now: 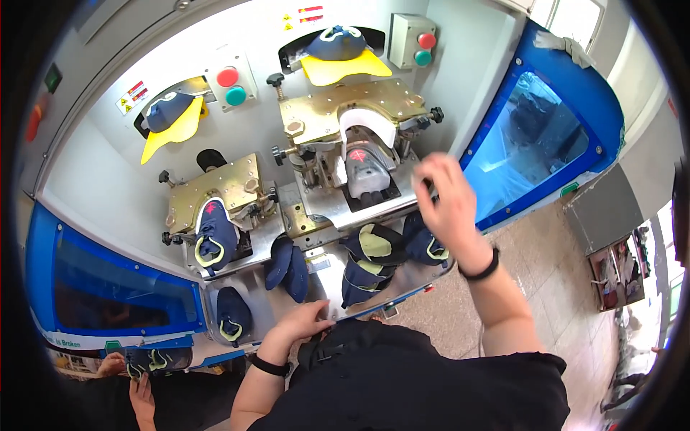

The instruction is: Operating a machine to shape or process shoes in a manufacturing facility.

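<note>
A person's right hand (445, 205) is hovering with fingers loosely curled and holding nothing beside the grey shoe form (365, 172) in the right brass clamp (345, 108). The left hand (302, 323) is resting flat, fingers spread, on the metal surface (327, 284) near navy shoe uppers (370, 258) with pale green lining.

Speckled stone floor (553, 287) spreads out on the right, daylight pouring through a window (568, 14) at the top right corner. A grey cabinet (607, 215) stands by the wall, and cluttered shelving (618, 273) sits beyond it, too small to read.
</note>
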{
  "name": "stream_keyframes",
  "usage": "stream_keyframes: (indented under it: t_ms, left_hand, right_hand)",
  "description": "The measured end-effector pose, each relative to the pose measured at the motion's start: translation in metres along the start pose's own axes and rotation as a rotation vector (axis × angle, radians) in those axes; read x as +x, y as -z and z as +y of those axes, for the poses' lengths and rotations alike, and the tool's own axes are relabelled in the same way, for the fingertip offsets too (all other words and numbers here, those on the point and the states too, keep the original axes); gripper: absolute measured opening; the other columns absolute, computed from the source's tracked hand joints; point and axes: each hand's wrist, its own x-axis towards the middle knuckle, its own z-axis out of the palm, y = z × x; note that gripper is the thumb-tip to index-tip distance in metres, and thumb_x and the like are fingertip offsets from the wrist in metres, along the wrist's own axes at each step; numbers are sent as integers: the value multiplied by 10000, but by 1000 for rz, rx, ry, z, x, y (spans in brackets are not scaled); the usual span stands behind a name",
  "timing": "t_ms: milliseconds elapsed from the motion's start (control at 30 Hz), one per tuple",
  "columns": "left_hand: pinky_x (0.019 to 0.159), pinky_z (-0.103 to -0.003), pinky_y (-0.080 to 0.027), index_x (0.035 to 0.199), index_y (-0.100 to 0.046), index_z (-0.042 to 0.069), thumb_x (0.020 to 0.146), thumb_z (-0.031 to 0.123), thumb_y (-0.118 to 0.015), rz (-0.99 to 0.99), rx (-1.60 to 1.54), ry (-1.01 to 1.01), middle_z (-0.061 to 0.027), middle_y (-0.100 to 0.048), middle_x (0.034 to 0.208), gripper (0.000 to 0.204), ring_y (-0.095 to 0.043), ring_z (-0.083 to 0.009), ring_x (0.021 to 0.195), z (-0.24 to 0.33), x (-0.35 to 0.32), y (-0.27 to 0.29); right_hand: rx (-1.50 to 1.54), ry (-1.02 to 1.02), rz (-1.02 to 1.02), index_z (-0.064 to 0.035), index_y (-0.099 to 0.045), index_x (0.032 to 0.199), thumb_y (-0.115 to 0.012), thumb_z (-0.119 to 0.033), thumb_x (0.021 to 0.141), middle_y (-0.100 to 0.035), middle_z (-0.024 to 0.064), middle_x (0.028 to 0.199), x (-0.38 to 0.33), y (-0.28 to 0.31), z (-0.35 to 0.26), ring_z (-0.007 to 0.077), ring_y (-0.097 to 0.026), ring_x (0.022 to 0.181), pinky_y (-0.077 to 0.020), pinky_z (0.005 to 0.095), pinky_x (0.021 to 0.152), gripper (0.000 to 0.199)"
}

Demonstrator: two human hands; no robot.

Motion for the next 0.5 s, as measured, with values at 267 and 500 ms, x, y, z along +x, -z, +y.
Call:
stream_keyframes:
  t_ms: [267, 500]
  left_hand:
    - [958, -383, -490, 1351, -550, 65, 888, 269, -714, 163, -250, -506, -192, -627, 1240, 532, -618, -349, 1118, 73, -34, 55]
    - [952, -351, -506, 1355, -563, 61, 922, 172, -691, 16, -483, -492, -121, -656, 1223, 465, -643, -207, 1078, 60, -27, 48]
  right_hand:
    - [-34, 193, 21, -32, -612, 1099, -537, -315, 984, -643, 213, 1071, 266, -93, 7, 397, -620, 1002, -492, 464, 857, 314]
    - [9, -199, -221, -65, -587, 1103, -496, -384, 978, -657, 218, 988, 230, -108, 2, 413, -627, 998, -486, 473, 919, 355]
